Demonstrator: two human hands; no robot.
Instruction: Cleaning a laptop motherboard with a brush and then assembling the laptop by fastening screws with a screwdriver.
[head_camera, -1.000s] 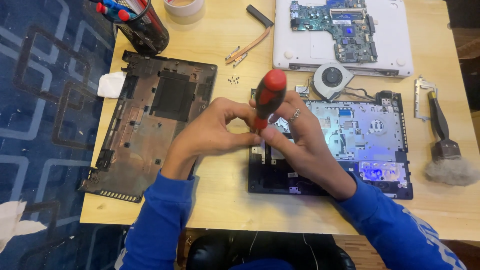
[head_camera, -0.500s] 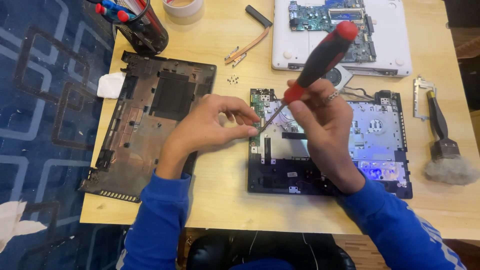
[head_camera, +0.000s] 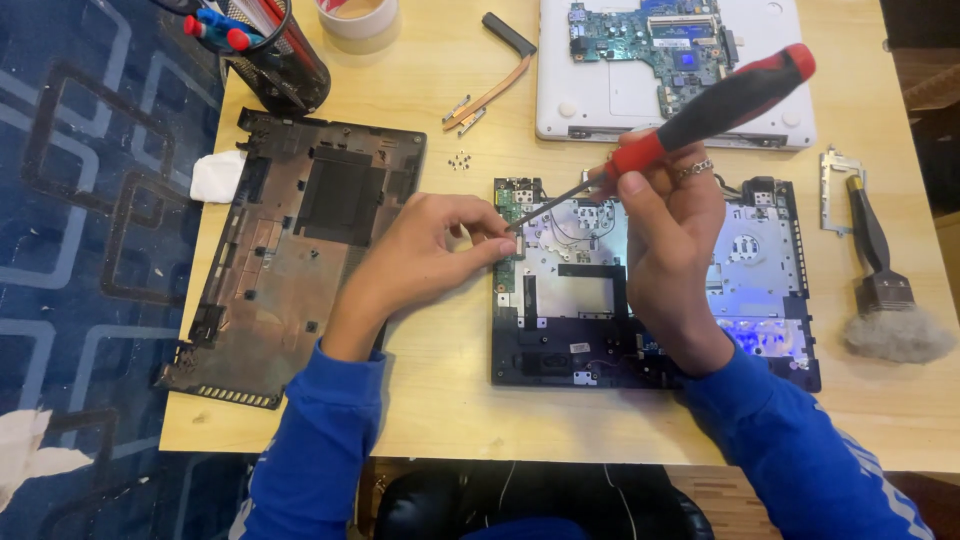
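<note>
My right hand (head_camera: 668, 240) grips a red and black screwdriver (head_camera: 700, 115), tilted so its handle points up and right. Its thin shaft slants down left to my left hand (head_camera: 430, 255), whose fingertips pinch at the tip, likely on a tiny screw that I cannot make out. Both hands hover over the left part of an opened laptop chassis (head_camera: 760, 270) with bare metal and a blue glow at its lower right. Blue sleeves cover both forearms.
A dark laptop bottom cover (head_camera: 300, 240) lies at the left. A white laptop lid with a green circuit board (head_camera: 660, 45) sits at the back. Loose screws (head_camera: 460, 160), a copper heat pipe (head_camera: 495, 90), a pen cup (head_camera: 270, 50), tape roll (head_camera: 358, 15), metal bracket (head_camera: 830, 190) and brush (head_camera: 880, 290) surround them.
The screwdriver went from standing upright on the chassis to tilted, handle swung up and right. My left fingers have come to its tip.
</note>
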